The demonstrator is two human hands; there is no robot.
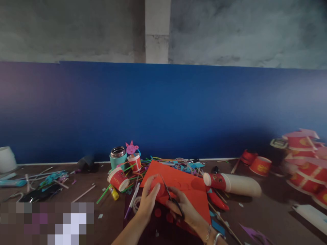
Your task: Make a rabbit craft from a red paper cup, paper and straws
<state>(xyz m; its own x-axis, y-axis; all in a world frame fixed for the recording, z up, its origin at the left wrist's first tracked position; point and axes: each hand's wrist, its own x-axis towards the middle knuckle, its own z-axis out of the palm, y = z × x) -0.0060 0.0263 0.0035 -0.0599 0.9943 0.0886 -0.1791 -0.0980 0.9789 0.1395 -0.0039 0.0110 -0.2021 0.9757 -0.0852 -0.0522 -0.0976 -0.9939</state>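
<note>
My left hand [150, 194] pinches a piece of red paper [161, 191] between thumb and fingers. In my right hand [184, 206] are black-handled scissors [176, 203], their blades pointing up and left at the edge of that piece. Whether the blades are parted is hard to make out. Beneath both hands lies a large red sheet [190, 178] with a fold or edge across it. A few small red discs [157, 213] rest on the dark surface below my hands. A roll of tape [136, 205] and a purple-and-white pen [132, 200] lie left of my left hand.
A teal flask [118, 157] and red paper cups [119, 179] stand or lie behind left. A stack of white cups [242, 185] lies on its side at right, near red cup crafts [306, 166]. Pipe cleaners and scraps litter the table [84, 212]. A blue partition [163, 112] rises behind.
</note>
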